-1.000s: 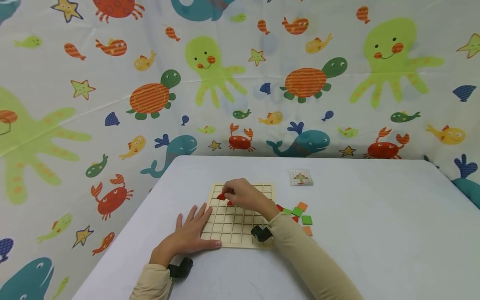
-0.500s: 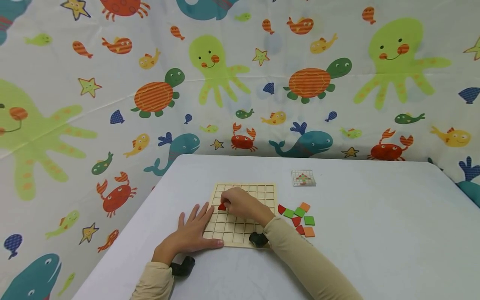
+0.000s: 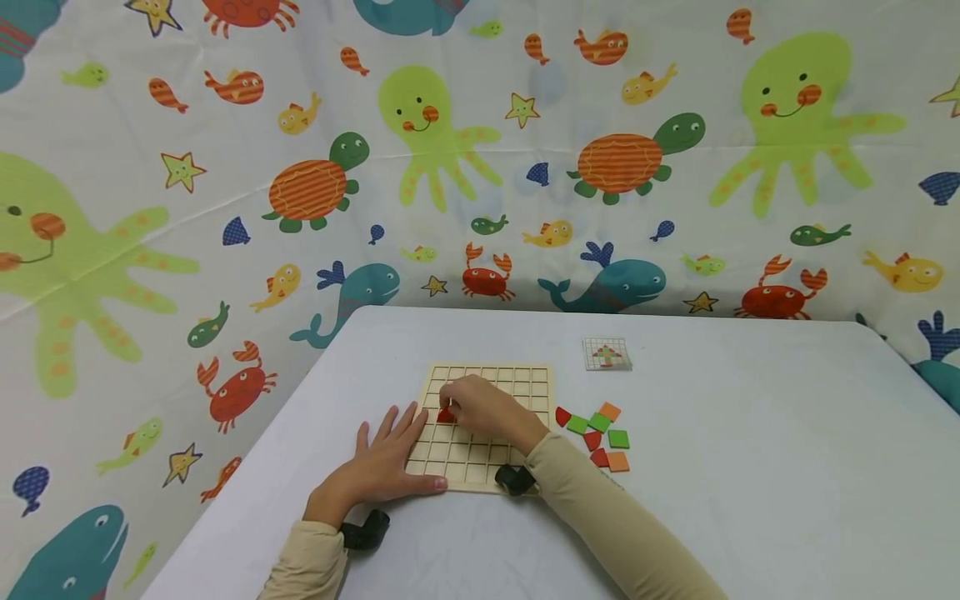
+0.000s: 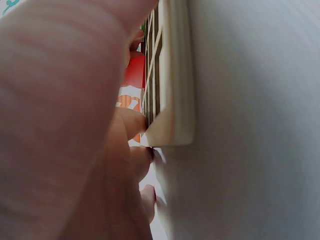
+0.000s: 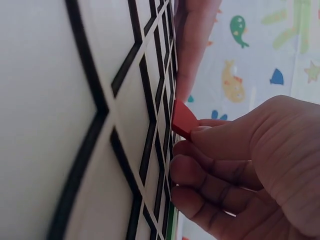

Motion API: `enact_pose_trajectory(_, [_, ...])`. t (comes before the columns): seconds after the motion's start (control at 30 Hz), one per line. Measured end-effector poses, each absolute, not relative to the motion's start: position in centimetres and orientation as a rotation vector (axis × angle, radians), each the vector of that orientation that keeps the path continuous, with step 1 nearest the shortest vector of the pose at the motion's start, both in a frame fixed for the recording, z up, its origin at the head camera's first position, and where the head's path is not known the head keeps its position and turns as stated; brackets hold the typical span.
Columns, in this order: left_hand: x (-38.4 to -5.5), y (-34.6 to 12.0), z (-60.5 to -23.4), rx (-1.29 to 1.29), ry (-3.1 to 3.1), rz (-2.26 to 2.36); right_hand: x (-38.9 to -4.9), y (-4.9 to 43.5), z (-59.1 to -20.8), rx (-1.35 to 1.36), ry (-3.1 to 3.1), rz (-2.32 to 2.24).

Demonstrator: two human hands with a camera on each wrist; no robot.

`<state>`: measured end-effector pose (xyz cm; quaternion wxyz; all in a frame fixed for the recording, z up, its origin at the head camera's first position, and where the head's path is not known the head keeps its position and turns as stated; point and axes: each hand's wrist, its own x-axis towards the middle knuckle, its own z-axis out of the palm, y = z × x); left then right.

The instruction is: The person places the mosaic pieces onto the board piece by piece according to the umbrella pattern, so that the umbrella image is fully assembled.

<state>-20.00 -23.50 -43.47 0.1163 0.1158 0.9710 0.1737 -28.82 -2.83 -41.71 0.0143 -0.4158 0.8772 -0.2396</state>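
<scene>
A wooden grid board lies on the table. My left hand rests at its left front corner with fingers spread, fingertips along the left edge and thumb on the front edge. My right hand reaches over the board and pinches a red quarter-circle tile between thumb and index finger. In the right wrist view the tile stands tilted, its lower edge right at the grid; the other fingers curl close to the board. The head view shows part of this red tile left of the fingers. The hand hides the squares beneath it.
Right of the board lies a loose group of tiles: red quarter-circles, green squares and orange squares. A pattern card with a coloured figure on a grid lies behind them. A sea-animal curtain hangs beyond the table's far edge.
My right hand has lowered slightly toward me over the board with the red tile, then stayed nearly still for the last half second. My left hand keeps its place on the board; the head view shifted slightly.
</scene>
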Motion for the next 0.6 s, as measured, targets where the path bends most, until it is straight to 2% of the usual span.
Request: enact_pose_trajectory(0.6, [-19.79,-23.42,-43.44,0.334,2.848,0.51,-28.12,-3.01,-41.21,-1.302,2.778,-0.502])
